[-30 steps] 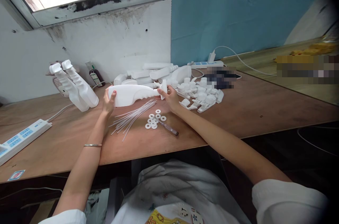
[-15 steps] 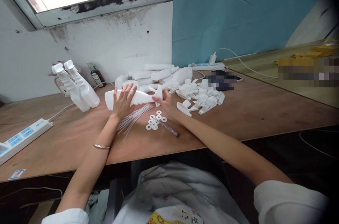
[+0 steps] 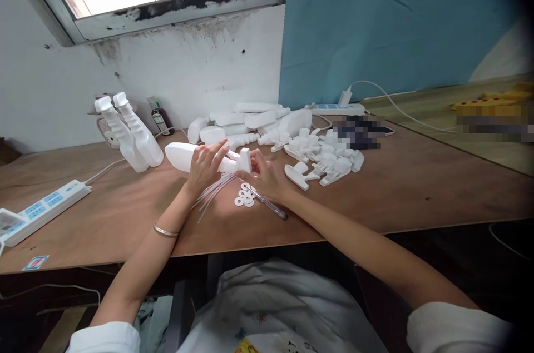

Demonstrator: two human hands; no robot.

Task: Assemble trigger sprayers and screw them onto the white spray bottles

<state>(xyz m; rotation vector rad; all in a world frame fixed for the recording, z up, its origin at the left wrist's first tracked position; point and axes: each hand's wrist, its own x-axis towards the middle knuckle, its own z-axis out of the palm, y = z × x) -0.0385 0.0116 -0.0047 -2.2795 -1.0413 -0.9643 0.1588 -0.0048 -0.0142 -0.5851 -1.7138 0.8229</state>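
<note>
A white spray bottle [image 3: 178, 157] lies on its side above the table, its base pointing left. My left hand [image 3: 205, 165] is closed around its body near the neck. At the other end, my right hand [image 3: 265, 177] grips the white trigger head [image 3: 245, 160] on the bottle's neck; some of its fingers are hidden behind the head. Thin white tubes [image 3: 212, 193] lie just below the bottle. Several white ring washers [image 3: 246, 197] sit beside them, with a clear-handled screwdriver [image 3: 273, 209] next to the rings.
Two white spray bottles [image 3: 139, 142] stand at left by a dark bottle [image 3: 161, 119]. White bottles [image 3: 227, 119] are piled at the back, with loose trigger heads [image 3: 329, 158] to the right. Power strips [image 3: 50, 211] with cables lie on the table [image 3: 367, 197].
My left hand has slid along the bottle toward its neck. The trigger head has turned, and my right fingers have shifted around it. The view has swung slightly left.
</note>
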